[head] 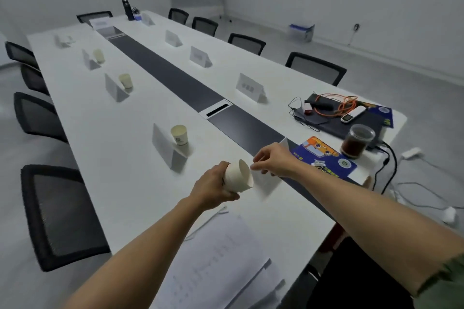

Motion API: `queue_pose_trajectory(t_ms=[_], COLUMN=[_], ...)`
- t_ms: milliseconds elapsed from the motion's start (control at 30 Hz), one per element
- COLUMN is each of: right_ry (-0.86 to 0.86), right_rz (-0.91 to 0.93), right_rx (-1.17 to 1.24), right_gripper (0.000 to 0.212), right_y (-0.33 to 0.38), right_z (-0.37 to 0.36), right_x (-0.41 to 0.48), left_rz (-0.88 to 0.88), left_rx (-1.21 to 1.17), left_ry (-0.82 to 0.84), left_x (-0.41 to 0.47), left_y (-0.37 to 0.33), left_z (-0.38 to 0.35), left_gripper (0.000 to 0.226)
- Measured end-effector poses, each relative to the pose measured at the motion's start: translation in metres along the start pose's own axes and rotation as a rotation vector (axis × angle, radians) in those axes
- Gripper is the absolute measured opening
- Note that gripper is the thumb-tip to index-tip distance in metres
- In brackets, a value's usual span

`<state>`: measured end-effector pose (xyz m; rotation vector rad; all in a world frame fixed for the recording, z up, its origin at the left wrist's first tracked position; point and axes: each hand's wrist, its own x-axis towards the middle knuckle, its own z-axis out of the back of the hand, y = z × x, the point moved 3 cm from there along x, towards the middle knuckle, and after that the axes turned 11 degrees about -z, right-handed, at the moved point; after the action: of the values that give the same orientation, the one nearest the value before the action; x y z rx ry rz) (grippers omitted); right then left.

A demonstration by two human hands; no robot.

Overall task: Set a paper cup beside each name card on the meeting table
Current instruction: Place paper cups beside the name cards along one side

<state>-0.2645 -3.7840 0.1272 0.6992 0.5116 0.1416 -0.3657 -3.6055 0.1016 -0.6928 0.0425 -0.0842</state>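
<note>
- Left hand [213, 187] low centre, wrapped around a stack of paper cups [238, 176], tipped on its side, mouth facing 2 o'clock toward the other hand.
- Right hand [272, 160] just at 2 o'clock of the stack, fingertips [254, 166] pinched together at the rim of the outermost cup; can't tell if the cup is actually gripped or only touched.
- A name card [270, 183] sits under and behind the right hand, mostly hidden by it, near the table's end.
- White meeting table [105, 138] with a dark centre strip [170, 75] running toward 11 o'clock.
- Left row: nearest name card [163, 144] has an upright paper cup [179, 135] just at its 2 o'clock side, touching or nearly so.
- Next card [113, 88] with cup [125, 81] beside it, same layout.
- Third card [88, 59] with cup [98, 55] beside it.
- Farthest left card [60, 41]: blurry, can't tell if a cup is there.
- Right row cards [249, 88], [199, 56], [172, 38]: bare table beside each.
- At 3 o'clock of the right hand: blue cartoon-print booklet [324, 155], a clear jar of dark liquid [357, 140], a laptop [351, 118] with an orange cable [344, 103] on top.
- Printed sheets [218, 258] at the table's near edge, 6 o'clock of the hands.
- Black mesh chairs [57, 213] along both sides.
</note>
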Motion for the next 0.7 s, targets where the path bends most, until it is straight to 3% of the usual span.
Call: queue_pose_trajectory(t_ms=[700], right_ry=[0.198], right_rz=[0.026], right_rx=[0.102], right_gripper=[0.008], right_y=[0.005], right_z=[-0.011], right_x=[0.111], left_rz=[0.133], left_rx=[-0.147], left_ry=[0.019], left_x=[0.073], left_y=[0.047], left_z=[-0.006], left_gripper=[0.069])
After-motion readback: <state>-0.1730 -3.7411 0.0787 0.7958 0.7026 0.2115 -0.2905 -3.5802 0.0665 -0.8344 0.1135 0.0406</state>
